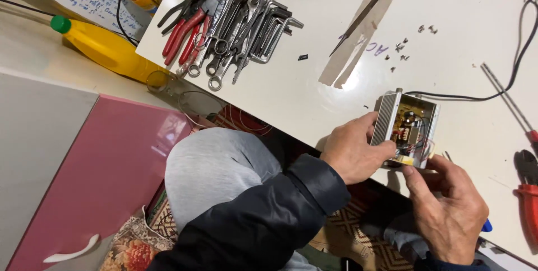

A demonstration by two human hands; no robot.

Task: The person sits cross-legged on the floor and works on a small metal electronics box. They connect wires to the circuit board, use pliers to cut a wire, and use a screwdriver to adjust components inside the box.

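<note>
Already the metal box (408,131) lies open, screws (404,47) beyond it; my left hand (354,150) and right hand (451,209) grip it, its circuit board unremoved.

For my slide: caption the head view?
Both hands, left hand and right hand, hold an open metal electronics box at table edge.

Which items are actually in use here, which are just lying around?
In use:
- open metal box with circuit board
- left hand, gripping its side
- right hand, at its lower edge

Lying about:
- spanner pile
- red-handled pliers
- yellow bottle
- loose screws
</note>
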